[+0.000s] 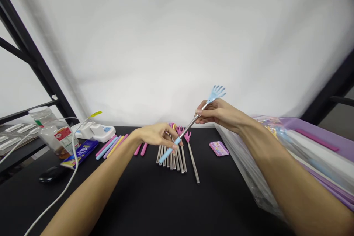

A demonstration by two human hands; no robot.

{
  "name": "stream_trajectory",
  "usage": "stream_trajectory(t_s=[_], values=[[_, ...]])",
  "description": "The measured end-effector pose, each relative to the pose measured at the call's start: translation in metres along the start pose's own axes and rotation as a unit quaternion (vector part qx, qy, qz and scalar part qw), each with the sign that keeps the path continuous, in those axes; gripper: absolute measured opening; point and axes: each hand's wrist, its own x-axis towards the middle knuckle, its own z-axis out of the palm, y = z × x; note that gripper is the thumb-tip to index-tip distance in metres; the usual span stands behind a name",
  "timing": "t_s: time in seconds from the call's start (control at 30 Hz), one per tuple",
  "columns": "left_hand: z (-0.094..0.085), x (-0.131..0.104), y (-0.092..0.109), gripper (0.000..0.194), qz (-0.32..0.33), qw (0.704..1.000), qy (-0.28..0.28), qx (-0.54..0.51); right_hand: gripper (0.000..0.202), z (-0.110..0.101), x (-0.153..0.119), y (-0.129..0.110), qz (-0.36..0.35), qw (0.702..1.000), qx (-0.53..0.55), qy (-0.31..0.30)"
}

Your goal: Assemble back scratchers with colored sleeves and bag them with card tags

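Observation:
A light blue back scratcher (189,126) with a metal rod is held aslant above the black table. My left hand (160,136) grips its blue handle at the lower end. Near the hand-shaped blue head, my right hand (214,113) pinches the metal rod. Below lie several metal rods (173,162) side by side, with pink heads at the far end, partly behind my left hand. One pink-headed scratcher (193,160) lies a little apart on their right. Left of my left hand are two pink handles (144,149) and a row of coloured handles (110,147).
Small purple cards (219,148) lie right of the rods. A purple bin (329,136) with plastic-wrapped items stands at the right. At the left are a clear jar (59,132), a blue packet (83,152), a power strip (102,132), a black mouse (54,174) and a white cable (72,177).

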Motion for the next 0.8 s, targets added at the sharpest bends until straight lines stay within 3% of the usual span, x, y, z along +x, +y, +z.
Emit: stream_trajectory(t_s=[0.23,0.33,0.5,0.6,0.8], values=[[-0.002,0.002,0.002,0.036,0.068,0.987,0.123,0.072,0.027,-0.029,-0.009,0.001,0.008,1.0,0.022,0.005],[0.002,0.003,0.009,0.035,0.084,0.986,0.127,0.065,0.026,-0.03,-0.012,-0.001,0.008,1.0,0.017,0.017],[0.013,0.011,0.019,0.037,0.082,0.986,0.131,0.066,0.026,-0.009,-0.01,0.004,0.026,0.998,-0.008,-0.048],[0.013,0.013,0.018,0.039,0.069,0.985,0.136,0.078,0.026,0.0,-0.006,0.011,0.033,0.998,-0.006,-0.049],[-0.005,0.002,0.004,0.036,0.033,0.981,0.144,0.124,0.041,-0.027,-0.007,0.016,0.059,0.997,0.003,-0.054]])
